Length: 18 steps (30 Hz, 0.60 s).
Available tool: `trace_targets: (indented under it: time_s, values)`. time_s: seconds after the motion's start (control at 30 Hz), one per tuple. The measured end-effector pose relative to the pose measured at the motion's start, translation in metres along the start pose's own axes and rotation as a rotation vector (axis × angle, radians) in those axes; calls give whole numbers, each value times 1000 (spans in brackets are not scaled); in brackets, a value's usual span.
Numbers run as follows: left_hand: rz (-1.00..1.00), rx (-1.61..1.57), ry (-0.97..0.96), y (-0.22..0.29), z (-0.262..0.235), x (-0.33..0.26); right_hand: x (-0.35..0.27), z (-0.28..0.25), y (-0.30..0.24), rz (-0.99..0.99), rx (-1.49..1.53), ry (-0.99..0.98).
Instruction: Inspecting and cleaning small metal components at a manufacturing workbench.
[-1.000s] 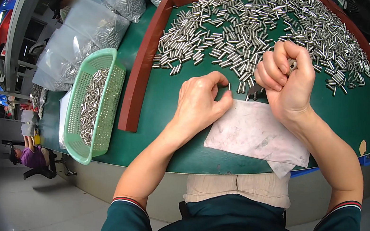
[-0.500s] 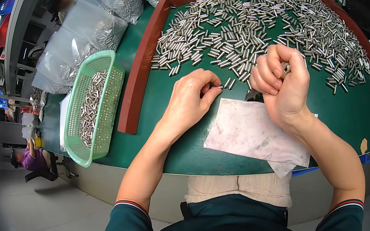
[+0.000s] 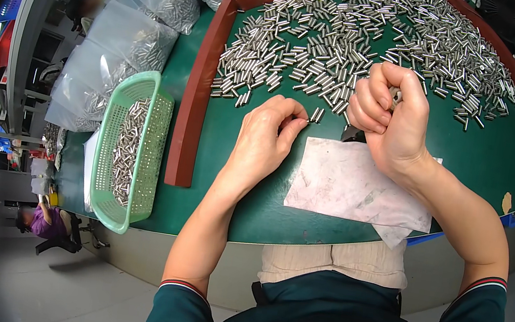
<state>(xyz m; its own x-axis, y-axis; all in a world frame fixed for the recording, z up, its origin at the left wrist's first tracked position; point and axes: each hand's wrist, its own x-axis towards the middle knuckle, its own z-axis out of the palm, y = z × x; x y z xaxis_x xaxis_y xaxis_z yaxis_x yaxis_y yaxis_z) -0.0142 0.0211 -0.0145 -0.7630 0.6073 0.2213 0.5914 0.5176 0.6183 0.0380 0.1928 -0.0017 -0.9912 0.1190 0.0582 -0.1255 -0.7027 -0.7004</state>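
Small silvery metal pins [image 3: 317, 115] stand out near the middle of the green table, a couple lying side by side apart from the large heap. Right beside them, my left hand [image 3: 269, 129] is closed in a pinch, thumb against forefinger. What sits between those fingertips is too small and hidden to name. My right hand [image 3: 391, 114] makes a fist around a dark tool [image 3: 352, 135]; only its black lower end shows below the fingers, so I cannot tell its kind. A stained whitish cloth [image 3: 360, 186] lies flat under and in front of the right wrist.
A big heap of metal pins [image 3: 328, 45] spreads over the far table, bounded by a dark red wooden rail [image 3: 196, 105]. Left of the rail stands a green plastic basket [image 3: 152, 145] holding more pins. Filled clear plastic bags [image 3: 136, 36] line the far left. People are in the background.
My left fingertips have shifted very slightly, and the loose pins beside them sit a little closer together. My right hand stays almost still around the dark tool.
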Motion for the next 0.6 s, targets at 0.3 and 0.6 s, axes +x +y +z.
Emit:
trace_targets:
  time_s: [0.3, 0.6]
  values:
    - [-139, -252, -220, 16, -6, -6, -4, 1, 1, 22, 38, -23]
    - [-209, -766, -282, 14, -13, -5, -4, 1, 2, 45, 46, -32]
